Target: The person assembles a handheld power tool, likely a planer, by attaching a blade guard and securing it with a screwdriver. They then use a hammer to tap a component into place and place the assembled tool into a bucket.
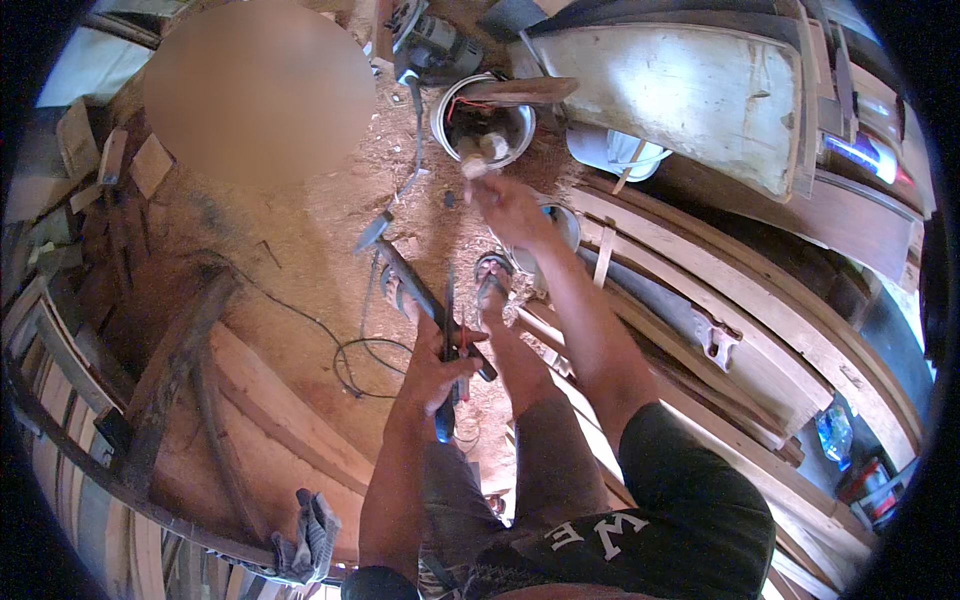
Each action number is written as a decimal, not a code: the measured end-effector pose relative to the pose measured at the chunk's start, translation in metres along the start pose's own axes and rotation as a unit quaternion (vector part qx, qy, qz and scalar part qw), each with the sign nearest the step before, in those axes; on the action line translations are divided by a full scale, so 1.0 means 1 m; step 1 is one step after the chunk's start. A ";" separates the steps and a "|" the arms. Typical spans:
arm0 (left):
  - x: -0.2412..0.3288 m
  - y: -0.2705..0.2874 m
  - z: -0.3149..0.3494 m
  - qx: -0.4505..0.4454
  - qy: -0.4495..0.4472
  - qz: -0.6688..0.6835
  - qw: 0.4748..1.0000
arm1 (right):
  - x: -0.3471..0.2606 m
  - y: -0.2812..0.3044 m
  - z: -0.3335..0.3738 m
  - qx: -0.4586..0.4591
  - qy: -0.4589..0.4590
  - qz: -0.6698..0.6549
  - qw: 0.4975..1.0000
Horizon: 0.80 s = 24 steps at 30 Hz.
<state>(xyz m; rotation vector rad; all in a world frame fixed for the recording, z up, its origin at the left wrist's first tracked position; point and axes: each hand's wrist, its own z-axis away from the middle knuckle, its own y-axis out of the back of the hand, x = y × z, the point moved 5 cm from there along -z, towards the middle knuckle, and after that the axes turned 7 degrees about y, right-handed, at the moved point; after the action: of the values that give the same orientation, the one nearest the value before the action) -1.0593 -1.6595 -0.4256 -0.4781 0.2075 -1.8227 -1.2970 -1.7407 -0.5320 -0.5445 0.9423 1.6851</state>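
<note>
My left hand is closed round a hammer, its metal head pointing up and away to the left. In the same grip are a long dark tool with a blue end and something thin and red. My right hand reaches forward to the near rim of a white bucket. Its fingers are closed by a pale, rounded piece; what they hold is blurred. Inside the bucket are tools and a red cord, partly hidden, and a brown wooden piece lies across its top.
A power tool with a cord lies beyond the bucket. Long boards and a handsaw lie to the right. Another bucket stands beside my right forearm. Loose black cable and wood offcuts are on the left.
</note>
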 end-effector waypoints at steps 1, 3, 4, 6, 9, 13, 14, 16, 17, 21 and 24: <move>0.008 -0.003 -0.003 -0.003 -0.006 0.014 1.000 | 0.005 -0.007 0.024 -0.053 -0.032 -0.043 0.997; 0.018 -0.010 -0.006 -0.031 0.051 -0.002 0.998 | 0.034 -0.038 0.072 -0.130 -0.057 -0.228 0.963; 0.021 -0.014 -0.007 -0.033 0.057 0.000 0.998 | 0.028 -0.046 0.089 -0.177 -0.081 -0.291 0.937; 0.025 -0.022 -0.011 -0.036 0.033 0.008 0.999 | 0.018 -0.058 0.114 -0.204 -0.121 -0.409 0.881; 0.031 -0.033 -0.011 -0.058 0.107 -0.038 0.992 | 0.019 -0.064 0.137 -0.168 -0.149 -0.516 0.827; 0.036 -0.053 -0.017 -0.078 0.115 -0.085 0.987 | 0.036 -0.052 0.149 -0.089 -0.147 -0.466 0.868; 0.036 -0.058 -0.015 -0.085 0.120 -0.083 0.986 | 0.030 -0.046 0.155 -0.057 -0.168 -0.474 0.862; 0.045 -0.072 -0.006 -0.079 0.137 -0.079 0.984 | 0.017 -0.027 0.168 0.026 -0.199 -0.511 0.836; 0.043 -0.073 -0.005 -0.067 0.139 -0.086 0.984 | 0.025 -0.021 0.174 0.057 -0.200 -0.486 0.849; 0.025 -0.068 -0.003 -0.023 0.124 -0.058 0.990 | 0.037 0.021 0.183 0.136 -0.209 -0.304 0.920; 0.014 -0.059 -0.003 0.002 0.131 -0.050 0.990 | 0.028 0.050 0.171 0.157 -0.145 -0.060 0.975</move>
<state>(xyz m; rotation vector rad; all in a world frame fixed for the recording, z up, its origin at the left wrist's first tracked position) -1.1160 -1.6552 -0.4029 -0.2471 0.3645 -1.9824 -1.3357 -1.5916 -0.4379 -0.1362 0.9178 1.4243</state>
